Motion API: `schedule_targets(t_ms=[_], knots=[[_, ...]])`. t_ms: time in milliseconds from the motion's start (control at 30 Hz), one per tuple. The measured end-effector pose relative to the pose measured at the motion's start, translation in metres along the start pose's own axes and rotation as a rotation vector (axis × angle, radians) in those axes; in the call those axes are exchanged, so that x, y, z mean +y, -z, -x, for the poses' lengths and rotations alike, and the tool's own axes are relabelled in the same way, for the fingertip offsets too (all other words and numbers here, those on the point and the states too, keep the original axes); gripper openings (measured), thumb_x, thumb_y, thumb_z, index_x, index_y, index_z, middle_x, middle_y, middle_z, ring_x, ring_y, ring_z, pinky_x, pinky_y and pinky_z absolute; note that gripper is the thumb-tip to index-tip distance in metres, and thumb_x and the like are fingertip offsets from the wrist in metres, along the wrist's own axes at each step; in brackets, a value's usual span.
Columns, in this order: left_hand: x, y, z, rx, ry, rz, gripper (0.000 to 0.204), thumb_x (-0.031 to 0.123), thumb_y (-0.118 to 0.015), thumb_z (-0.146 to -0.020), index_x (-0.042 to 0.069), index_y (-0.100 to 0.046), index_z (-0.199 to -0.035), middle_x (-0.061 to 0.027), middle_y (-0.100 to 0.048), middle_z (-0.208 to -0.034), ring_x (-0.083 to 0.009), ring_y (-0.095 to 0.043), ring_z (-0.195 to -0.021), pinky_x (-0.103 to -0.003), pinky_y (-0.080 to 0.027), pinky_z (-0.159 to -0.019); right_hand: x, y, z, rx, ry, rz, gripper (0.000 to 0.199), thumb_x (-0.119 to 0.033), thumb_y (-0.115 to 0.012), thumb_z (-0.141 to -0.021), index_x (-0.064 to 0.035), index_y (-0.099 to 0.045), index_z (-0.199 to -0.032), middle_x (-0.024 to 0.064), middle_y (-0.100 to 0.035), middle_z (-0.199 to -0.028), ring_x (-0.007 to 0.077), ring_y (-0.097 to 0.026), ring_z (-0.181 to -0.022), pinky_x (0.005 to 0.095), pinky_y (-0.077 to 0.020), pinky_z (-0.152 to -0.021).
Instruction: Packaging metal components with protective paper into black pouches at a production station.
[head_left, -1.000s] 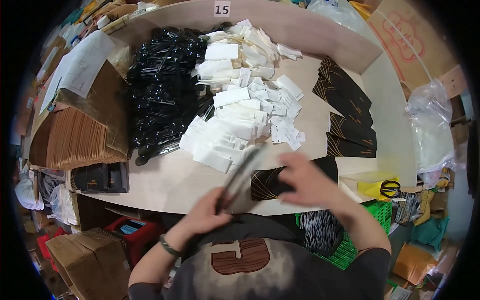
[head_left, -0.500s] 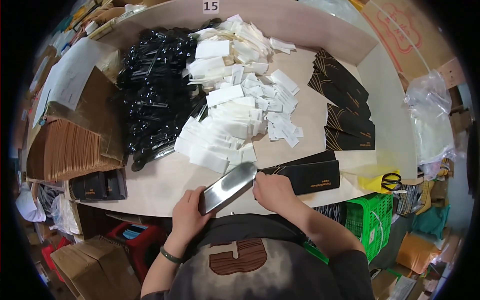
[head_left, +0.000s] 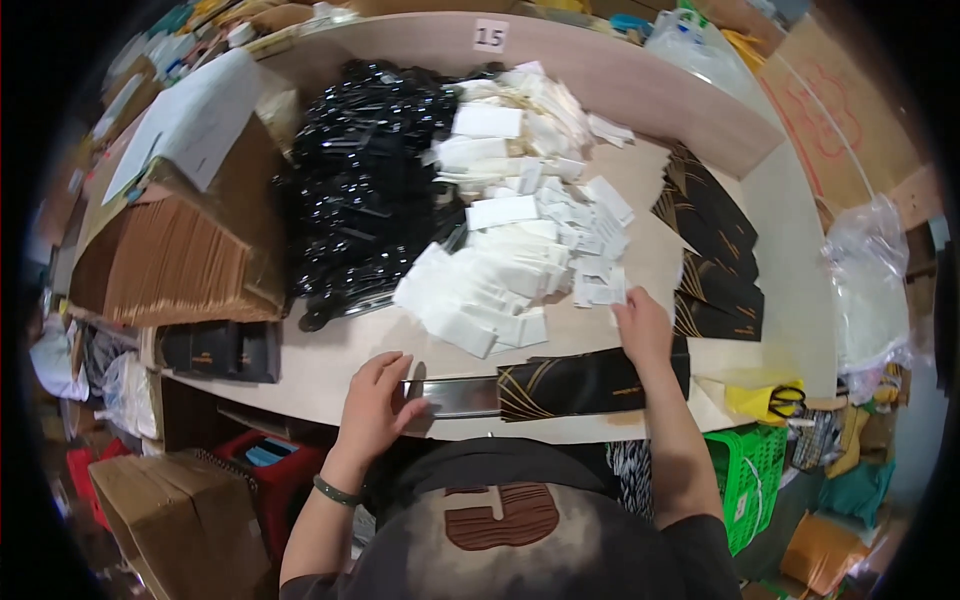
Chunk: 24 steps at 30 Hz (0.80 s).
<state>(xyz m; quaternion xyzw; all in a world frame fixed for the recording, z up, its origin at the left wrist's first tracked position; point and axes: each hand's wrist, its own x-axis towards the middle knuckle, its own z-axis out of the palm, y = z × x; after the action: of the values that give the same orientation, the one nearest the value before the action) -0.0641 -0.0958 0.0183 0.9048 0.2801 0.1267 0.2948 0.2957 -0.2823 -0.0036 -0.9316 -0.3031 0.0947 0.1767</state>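
**Hands at a packing table, one on a sleeved box, one at the white slips**

Nearest the person, the left hand [head_left: 378, 398] lies palm down at the table's front edge [head_left: 300, 385], fingers spread and loosely curled, its fingertips touching the bare silvery end of a long flat box [head_left: 455, 396]. It presses on the box rather than closing around it. The rest of that box sits inside a black sleeve with gold lines [head_left: 590, 384], which lies flat along the table edge, between the two hands.

The right hand [head_left: 642, 325] reaches just past the sleeve's far end. Its fingers pinch a small white slip [head_left: 617, 285] at the near edge of the heap of white paper packets [head_left: 520, 240]; how firm the hold is cannot be told.

To the right of that hand, a row of more black sleeves [head_left: 712, 250] fans out on the table. A yellow bag [head_left: 765, 398] lies at the table's right corner. Left of the white heap sits a big pile of glossy black wrapped items [head_left: 365, 180]. Further left stands a stack of brown cardboard sheets [head_left: 175, 265] with white paper [head_left: 195, 120] on top.
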Motion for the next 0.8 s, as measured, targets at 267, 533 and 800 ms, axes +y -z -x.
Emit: schedule_targets(t_ms=[267, 533, 800], knots=[[-0.057, 0.017, -0.023, 0.252, 0.029, -0.295, 0.031, 0.007, -0.070, -0.080, 0.007, -0.067, -0.111, -0.0141, -0.064, -0.112, -0.0361, -0.062, -0.100, -0.042, -0.052, -0.083, -0.117, -0.045, 0.061, -0.083, 0.708, -0.268, 0.009, -0.011, -0.068, -0.085, -0.0032, -0.066, -0.089, 0.0162, -0.062, -0.097, 0.0353, -0.061, -0.092, 0.0404, -0.0512, -0.078], [-0.070, 0.029, -0.054, 0.170, 0.001, -0.355, 0.012, 0.011, -0.067, -0.083, 0.008, -0.057, -0.090, -0.0116, -0.058, -0.093, -0.0352, -0.060, -0.091, -0.045, -0.050, -0.074, -0.129, -0.050, 0.062, -0.172, 1.031, -0.257, 0.011, -0.006, -0.068, -0.078, -0.0048, -0.062, -0.088, 0.0104, -0.061, -0.088, 0.0324, -0.059, -0.087, 0.0423, -0.0495, -0.076], [-0.056, 0.016, -0.036, 0.463, 0.204, 0.033, 0.020, 0.008, -0.062, -0.094, 0.005, -0.064, -0.114, -0.0147, -0.066, -0.095, -0.0338, -0.066, -0.084, -0.038, -0.052, -0.071, -0.137, -0.016, 0.072, -0.616, 1.268, 0.080, 0.005, -0.014, -0.066, -0.081, -0.0096, -0.063, -0.083, 0.0046, -0.059, -0.093, 0.0255, -0.056, -0.098, 0.0374, -0.0456, -0.086]])
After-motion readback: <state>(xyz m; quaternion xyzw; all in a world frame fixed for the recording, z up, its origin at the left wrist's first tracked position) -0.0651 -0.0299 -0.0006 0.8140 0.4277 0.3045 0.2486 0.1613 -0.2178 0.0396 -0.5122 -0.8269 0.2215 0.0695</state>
